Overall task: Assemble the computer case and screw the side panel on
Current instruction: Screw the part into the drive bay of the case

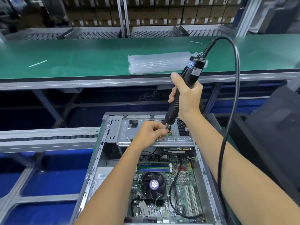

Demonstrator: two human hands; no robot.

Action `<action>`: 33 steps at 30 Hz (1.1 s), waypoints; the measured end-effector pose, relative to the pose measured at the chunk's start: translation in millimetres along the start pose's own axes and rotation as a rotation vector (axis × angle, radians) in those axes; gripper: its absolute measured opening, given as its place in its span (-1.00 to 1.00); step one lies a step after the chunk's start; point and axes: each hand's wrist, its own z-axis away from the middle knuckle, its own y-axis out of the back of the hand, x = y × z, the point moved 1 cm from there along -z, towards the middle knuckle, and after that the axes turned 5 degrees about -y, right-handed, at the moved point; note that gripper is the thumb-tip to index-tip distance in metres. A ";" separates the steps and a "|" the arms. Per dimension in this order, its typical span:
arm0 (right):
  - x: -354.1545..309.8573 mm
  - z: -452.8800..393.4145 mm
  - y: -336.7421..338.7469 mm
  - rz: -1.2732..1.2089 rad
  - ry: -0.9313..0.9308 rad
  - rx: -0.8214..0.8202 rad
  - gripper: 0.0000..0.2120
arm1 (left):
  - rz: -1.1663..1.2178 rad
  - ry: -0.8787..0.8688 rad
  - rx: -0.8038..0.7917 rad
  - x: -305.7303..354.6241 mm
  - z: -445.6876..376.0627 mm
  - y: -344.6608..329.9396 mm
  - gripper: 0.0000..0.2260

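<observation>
— Where's the case?
— The case (146, 168) lies open under both grips. Right grip (185, 96) holds the screwdriver (186, 82); left grip (151, 132) pinches at its tip.
— Beyond?
— Green worktop (81, 59), stacked boxes (146, 12).

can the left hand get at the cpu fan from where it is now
Probably yes. The left hand is up at the drive cage, pinching something small at the screwdriver tip. The case lies open with no panel over it, and the CPU fan sits uncovered just beside the left forearm.
</observation>
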 end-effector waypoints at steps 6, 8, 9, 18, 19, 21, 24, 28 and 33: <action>19.7 10.3 2.3 0.090 0.026 -0.116 -0.74 | -0.170 -0.031 0.048 -3.6 -4.7 11.2 -0.79; 24.1 12.6 1.3 0.118 0.041 -0.141 -0.74 | -0.177 -0.016 0.116 -7.9 -4.8 13.5 -0.79; 25.6 13.5 0.4 0.131 0.045 -0.150 -0.74 | -0.184 -0.010 0.118 -8.9 -4.5 13.1 -0.80; 29.5 15.9 -5.2 0.183 0.048 -0.192 -0.73 | -0.252 -0.012 0.017 -7.4 -3.8 12.2 -0.68; 29.9 16.1 -4.5 0.182 0.049 -0.189 -0.72 | -0.246 -0.010 0.006 -6.9 -3.9 12.2 -0.67; 30.5 16.9 -2.7 0.178 0.049 -0.181 -0.70 | -0.244 -0.010 -0.023 -6.8 -3.7 12.1 -0.67; 30.5 17.6 -2.4 0.173 0.061 -0.180 -0.65 | -0.263 -0.002 -0.056 -6.5 -3.0 11.2 -0.66; 30.7 19.6 -3.4 0.179 0.070 -0.202 -0.68 | -0.293 0.000 -0.067 -5.5 -3.7 10.2 -0.61; 29.8 21.4 -2.7 0.170 0.082 -0.201 -0.72 | -0.294 0.015 -0.064 -5.1 -3.8 10.0 -0.58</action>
